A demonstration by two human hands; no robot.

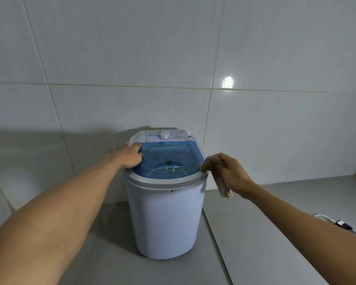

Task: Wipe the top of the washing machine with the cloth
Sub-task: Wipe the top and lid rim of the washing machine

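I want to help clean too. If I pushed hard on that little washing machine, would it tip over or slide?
Probably slide or rock a bit. The washing machine looks small and plastic, so likely light. It is taller than wide on a smooth floor. That may be why the left hand rests on its lid while the right hand holds the cloth.

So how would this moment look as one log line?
left hand: flat on lid | right hand: holding cloth at machine rim
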